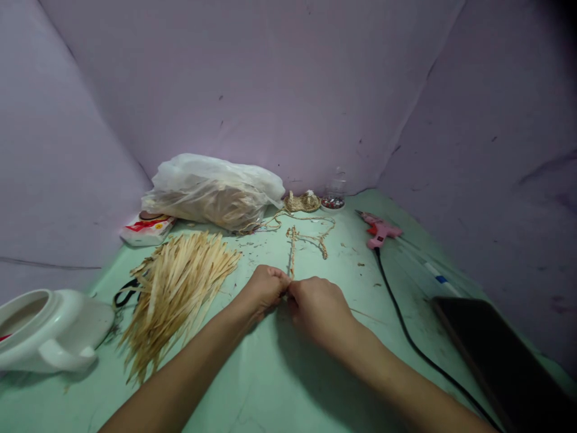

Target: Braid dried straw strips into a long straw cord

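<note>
My left hand (267, 290) and my right hand (318, 304) meet at the middle of the green table (252, 385). Both are closed, with their fingertips pinching the near end of a thin twisted straw cord (293, 249). From my fingers the cord runs away from me, then bends right and loops back over the table. The exact grip of the fingertips is partly hidden by the knuckles. To the left of my left hand lies a bundle of dry straw strips (180, 294), fanned out.
A plastic bag (216, 186) of dry fibre, a small woven piece (302, 201) and a bead container (332, 201) stand along the wall. Right are a pink glue gun (381, 230) and a dark flat device (491, 355). Left are a white pot (67, 328) and a tissue pack (146, 230).
</note>
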`<state>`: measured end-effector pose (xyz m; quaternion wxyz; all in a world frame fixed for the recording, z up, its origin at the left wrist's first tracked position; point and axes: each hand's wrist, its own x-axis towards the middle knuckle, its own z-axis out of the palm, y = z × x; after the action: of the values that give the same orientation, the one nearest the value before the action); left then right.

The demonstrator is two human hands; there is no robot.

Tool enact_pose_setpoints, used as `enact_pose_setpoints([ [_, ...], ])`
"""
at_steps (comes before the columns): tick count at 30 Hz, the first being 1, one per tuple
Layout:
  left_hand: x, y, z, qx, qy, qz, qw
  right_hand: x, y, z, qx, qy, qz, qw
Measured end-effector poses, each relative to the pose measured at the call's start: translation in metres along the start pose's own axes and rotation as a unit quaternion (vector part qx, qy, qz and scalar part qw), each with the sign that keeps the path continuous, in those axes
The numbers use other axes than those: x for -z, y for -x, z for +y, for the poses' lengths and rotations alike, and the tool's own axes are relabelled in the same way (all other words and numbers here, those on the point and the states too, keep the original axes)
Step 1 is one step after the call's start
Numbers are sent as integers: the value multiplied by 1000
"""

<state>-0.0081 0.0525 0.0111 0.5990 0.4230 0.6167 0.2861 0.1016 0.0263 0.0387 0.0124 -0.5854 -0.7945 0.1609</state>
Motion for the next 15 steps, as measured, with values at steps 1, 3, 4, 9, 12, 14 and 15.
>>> enact_pose_setpoints([
  [1, 1, -1, 0, -13, -7, -6, 1000, 5, 0, 5, 10, -20, -10, 1000],
  [3, 4, -2, 0, -30, -14, -20, 999, 16, -2, 19, 27, -103, -53, 993],
  [4, 6, -3, -1, -31, -17, -28, 999, 20, -3, 26, 9, -157, -57, 986],
  [9, 9, -9, -6, -33, -17, -56, 998, 22, -17, 36, -157, -417, -32, 895],
  [12, 10, -11, -8, -48, -10, -60, 997, 7, -23, 27, -143, -510, -107, 841],
  [14, 10, -11, -8, -50, -13, -63, 997, -4, -26, 23, -140, -544, -125, 818],
  [15, 10, -11, -8, -51, -18, -66, 996, -8, -28, 23, -143, -554, -123, 811],
])
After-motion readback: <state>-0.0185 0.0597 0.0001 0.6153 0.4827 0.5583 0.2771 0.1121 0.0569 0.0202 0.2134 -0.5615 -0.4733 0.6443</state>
